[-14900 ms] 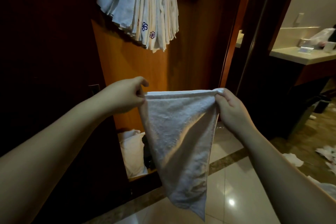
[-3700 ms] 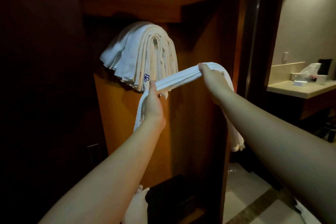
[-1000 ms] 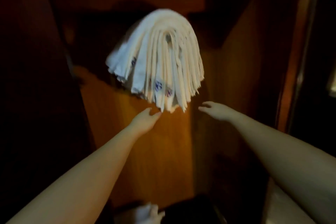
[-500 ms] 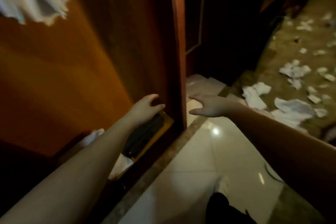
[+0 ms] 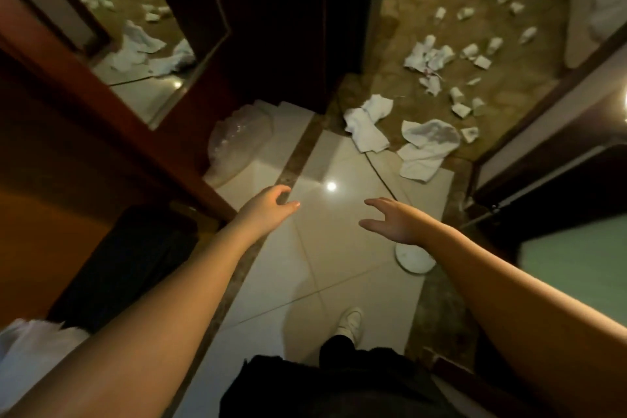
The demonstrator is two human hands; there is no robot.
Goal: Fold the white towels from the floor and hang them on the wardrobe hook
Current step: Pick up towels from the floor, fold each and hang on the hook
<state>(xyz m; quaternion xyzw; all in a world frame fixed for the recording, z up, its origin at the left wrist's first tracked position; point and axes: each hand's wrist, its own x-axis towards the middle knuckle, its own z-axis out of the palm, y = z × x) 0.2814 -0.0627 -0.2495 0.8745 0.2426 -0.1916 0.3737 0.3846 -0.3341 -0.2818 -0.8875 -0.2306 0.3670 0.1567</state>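
Now both hands are stretched out over the pale floor tiles [image 5: 339,248] and hold nothing. The left hand [image 5: 268,210] has its fingers loosely curved and apart, with the thumb a little away from them; the right hand [image 5: 393,220] has its fingers spread and relaxed. From the hands, the white towels lie at about 1 o'clock: one crumpled towel [image 5: 368,125] rests where the tiles meet the brown carpet [image 5: 509,78], and a second crumpled towel [image 5: 425,149] lies just beside it, at 2 o'clock, partly on the tiles. Many smaller white pieces [image 5: 437,58] are scattered farther up the carpet, well apart from the hands. At 11 o'clock a clear plastic bag [image 5: 237,139] sits on the floor next to the wooden wardrobe frame [image 5: 112,105]. A round white object [image 5: 415,261] lies on the tiles under the right wrist. At 6 o'clock a white shoe [image 5: 349,324] and dark trousers [image 5: 339,383] of the person are seen.
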